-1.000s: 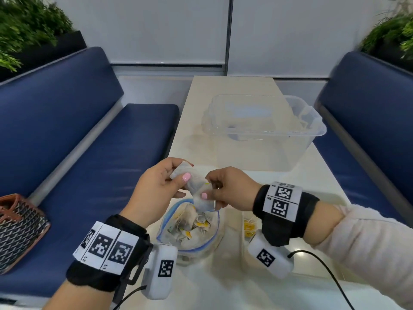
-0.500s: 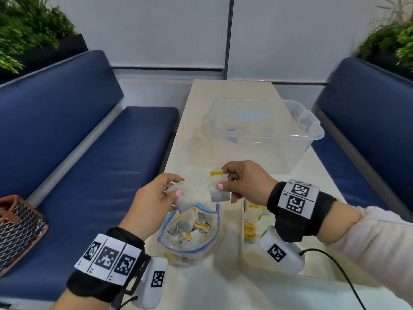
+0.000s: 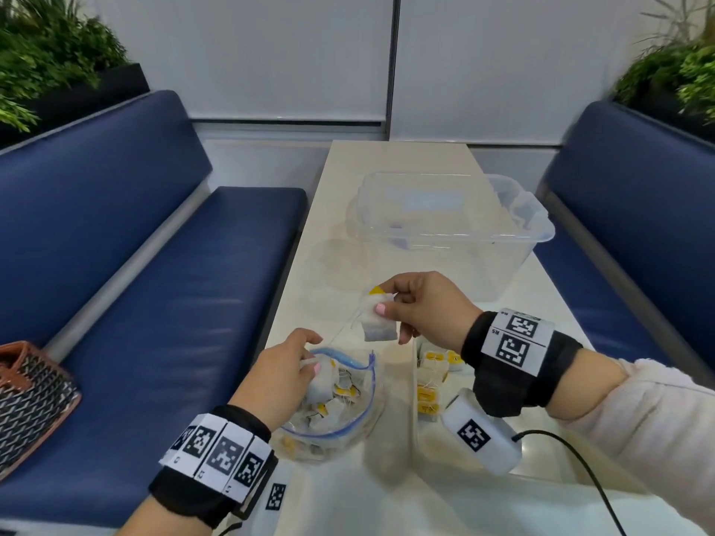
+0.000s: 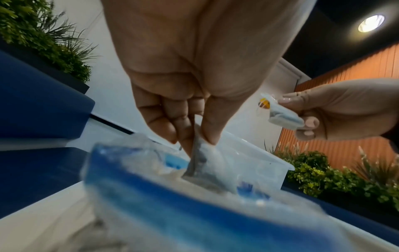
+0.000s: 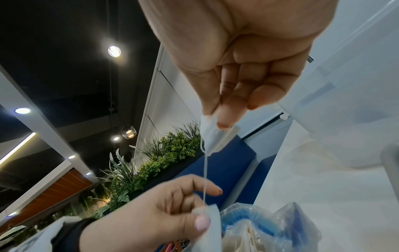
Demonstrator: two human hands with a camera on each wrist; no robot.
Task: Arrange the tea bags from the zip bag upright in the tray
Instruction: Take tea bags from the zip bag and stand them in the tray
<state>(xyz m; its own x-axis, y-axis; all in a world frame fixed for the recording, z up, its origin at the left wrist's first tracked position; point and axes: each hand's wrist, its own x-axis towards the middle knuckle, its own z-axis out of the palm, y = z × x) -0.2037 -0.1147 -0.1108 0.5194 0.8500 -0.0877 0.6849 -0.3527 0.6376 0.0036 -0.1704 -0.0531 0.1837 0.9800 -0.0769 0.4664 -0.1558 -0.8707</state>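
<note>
Your right hand [image 3: 421, 307] pinches a tea bag [image 3: 378, 326] hanging upright above the tray [image 3: 416, 384], its string taut to another bag [image 3: 323, 381] pinched by your left hand [image 3: 282, 365] at the zip bag [image 3: 363, 415].

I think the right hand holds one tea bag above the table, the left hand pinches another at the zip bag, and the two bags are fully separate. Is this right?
Not fully separate. The right wrist view shows a thin string running from the tea bag in the right hand down to the tea bag pinched by the left hand at the zip bag. The rest is right.
</note>
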